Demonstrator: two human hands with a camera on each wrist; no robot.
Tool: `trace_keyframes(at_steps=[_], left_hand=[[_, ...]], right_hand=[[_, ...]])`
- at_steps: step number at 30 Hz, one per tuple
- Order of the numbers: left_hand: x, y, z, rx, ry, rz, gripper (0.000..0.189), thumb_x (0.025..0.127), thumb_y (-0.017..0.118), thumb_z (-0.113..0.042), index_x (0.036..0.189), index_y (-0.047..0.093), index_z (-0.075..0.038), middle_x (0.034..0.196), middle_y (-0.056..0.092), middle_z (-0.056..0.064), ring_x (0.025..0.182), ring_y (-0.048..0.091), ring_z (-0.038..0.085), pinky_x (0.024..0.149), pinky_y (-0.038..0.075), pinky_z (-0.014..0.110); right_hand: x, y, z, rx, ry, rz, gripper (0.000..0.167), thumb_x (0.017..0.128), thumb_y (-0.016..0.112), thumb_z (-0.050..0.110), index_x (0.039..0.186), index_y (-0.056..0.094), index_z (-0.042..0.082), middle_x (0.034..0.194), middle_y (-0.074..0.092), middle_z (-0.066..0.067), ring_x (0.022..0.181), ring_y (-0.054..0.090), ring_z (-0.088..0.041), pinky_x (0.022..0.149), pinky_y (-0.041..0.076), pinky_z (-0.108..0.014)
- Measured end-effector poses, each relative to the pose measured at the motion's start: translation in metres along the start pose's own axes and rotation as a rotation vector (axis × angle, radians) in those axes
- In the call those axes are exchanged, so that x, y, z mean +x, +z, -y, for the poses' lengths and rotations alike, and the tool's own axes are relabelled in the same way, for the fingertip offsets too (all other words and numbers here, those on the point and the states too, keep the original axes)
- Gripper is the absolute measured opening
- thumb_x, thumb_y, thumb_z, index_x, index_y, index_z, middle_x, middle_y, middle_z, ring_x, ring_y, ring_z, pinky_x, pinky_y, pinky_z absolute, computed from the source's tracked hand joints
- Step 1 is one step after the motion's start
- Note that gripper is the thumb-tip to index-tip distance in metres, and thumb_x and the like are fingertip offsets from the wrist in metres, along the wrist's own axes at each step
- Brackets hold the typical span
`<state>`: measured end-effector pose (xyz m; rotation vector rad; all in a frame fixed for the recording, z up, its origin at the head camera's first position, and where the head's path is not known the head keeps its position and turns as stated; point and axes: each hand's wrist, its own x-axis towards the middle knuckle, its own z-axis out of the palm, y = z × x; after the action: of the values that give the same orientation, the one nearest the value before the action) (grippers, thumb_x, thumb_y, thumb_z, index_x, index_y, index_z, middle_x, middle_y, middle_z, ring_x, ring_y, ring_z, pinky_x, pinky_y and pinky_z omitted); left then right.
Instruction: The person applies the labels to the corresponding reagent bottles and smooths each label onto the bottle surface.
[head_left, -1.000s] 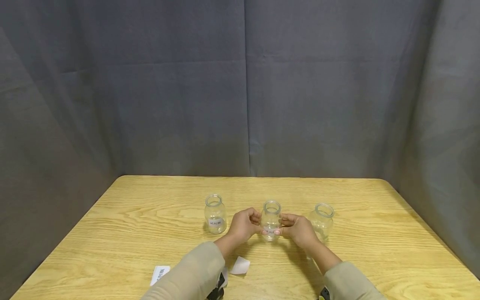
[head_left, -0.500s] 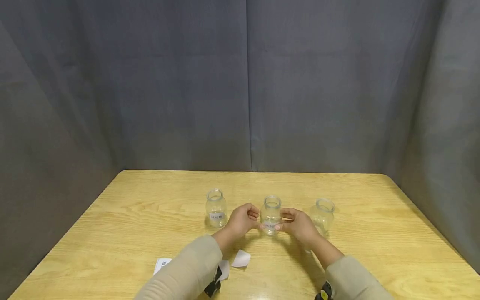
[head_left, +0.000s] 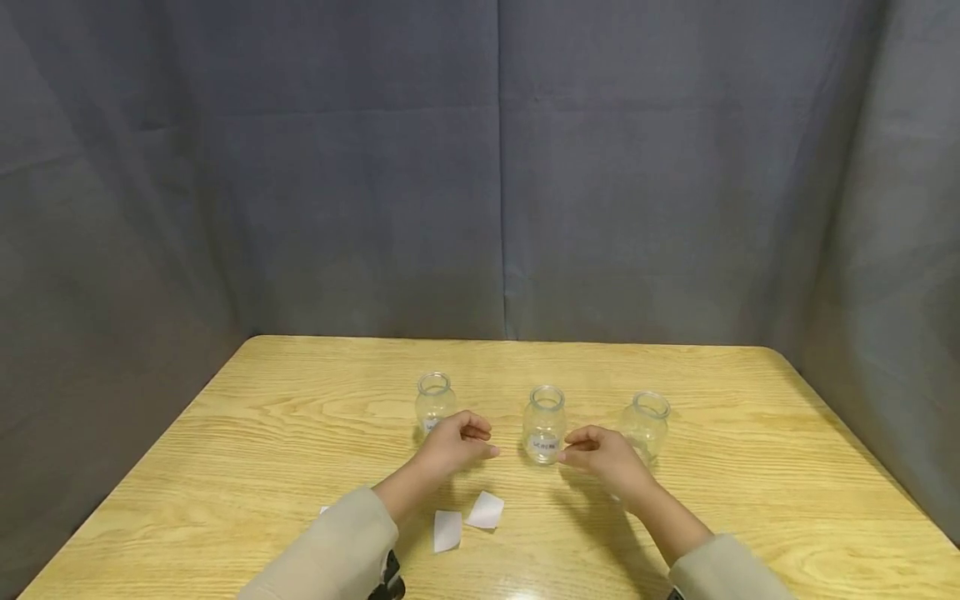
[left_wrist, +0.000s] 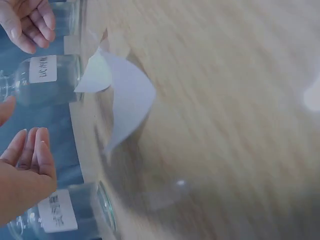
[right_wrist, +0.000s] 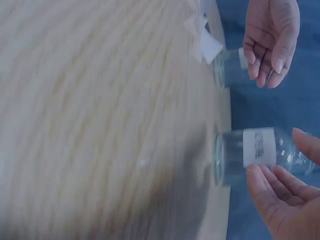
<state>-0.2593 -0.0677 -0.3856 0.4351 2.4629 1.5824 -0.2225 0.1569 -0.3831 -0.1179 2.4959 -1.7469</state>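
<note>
My left grip (head_left: 453, 443) and right grip (head_left: 609, 458), relaxed, empty, flank middle jar (head_left: 545, 427).
They partly block left jar (head_left: 433, 405), right jar (head_left: 649, 427); papers (head_left: 447, 531) nearby.

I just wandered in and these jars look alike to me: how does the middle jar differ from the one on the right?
The middle jar has a white label with dark print; no label shows on the right jar, though part is hidden. The middle jar stands between the left hand and right hand; the right jar stands beyond the right hand, which partly covers it. Both are clear and lidless.
</note>
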Motion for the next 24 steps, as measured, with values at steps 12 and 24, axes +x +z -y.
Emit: trace_keyframes(at_steps=[12,24], left_hand=[[-0.031,-0.032,0.009,-0.019,-0.04,-0.029,0.035,0.077,0.064,-0.012,0.104,0.051,0.005,0.098,0.053,0.012,0.087,0.049,0.02,0.074,0.045,0.029],[-0.056,-0.06,0.017,-0.027,-0.088,-0.124,0.029,0.076,0.063,-0.006,0.101,0.052,0.005,0.096,0.053,0.013,0.086,0.049,0.02,0.074,0.044,0.031]], right_hand=[[0.0,0.035,0.017,0.068,-0.105,0.2,0.038,0.081,0.059,0.015,0.106,0.047,-0.012,0.096,0.054,-0.013,0.087,0.053,-0.021,0.08,0.043,-0.04],[0.008,0.075,0.024,0.103,-0.124,0.298,0.035,0.079,0.06,0.013,0.103,0.05,-0.012,0.084,0.052,-0.008,0.077,0.051,-0.017,0.072,0.047,-0.033]])
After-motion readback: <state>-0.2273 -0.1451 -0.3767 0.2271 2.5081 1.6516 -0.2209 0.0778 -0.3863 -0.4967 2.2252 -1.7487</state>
